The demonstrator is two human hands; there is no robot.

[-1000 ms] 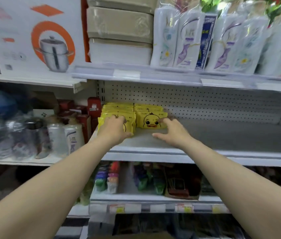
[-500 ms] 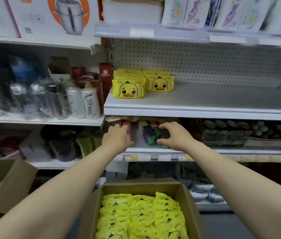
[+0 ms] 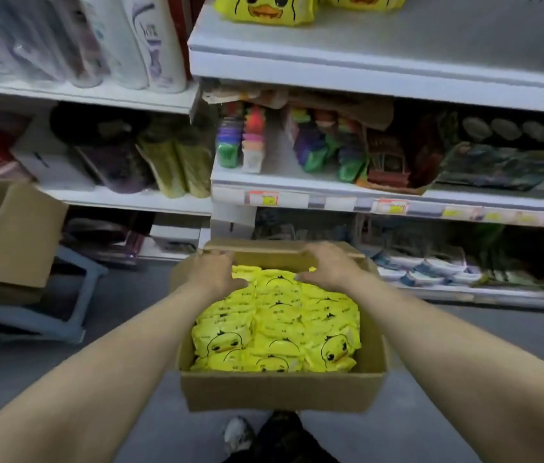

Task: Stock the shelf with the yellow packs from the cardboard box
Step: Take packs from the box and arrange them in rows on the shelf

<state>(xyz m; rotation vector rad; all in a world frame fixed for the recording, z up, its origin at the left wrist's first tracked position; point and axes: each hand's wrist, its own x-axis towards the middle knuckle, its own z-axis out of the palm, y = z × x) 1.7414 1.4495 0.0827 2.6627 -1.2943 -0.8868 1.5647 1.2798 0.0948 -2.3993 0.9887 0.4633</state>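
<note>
Hands are hovering over the far end of the cardboard box. The left hand is covering the yellow packs at its far left corner, and the right hand is curling fingers onto them; whether either is gripping cannot be told. On the shelf, other packs are standing near its front left corner.

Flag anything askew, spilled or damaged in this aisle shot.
Two things. Crumpled brown cardboard is jammed under the upper shelf, above the coloured packs. On the floor at left, a blue stool seems tipped on its side by an open box. The yellow packs look intact; nothing spilled.
</note>
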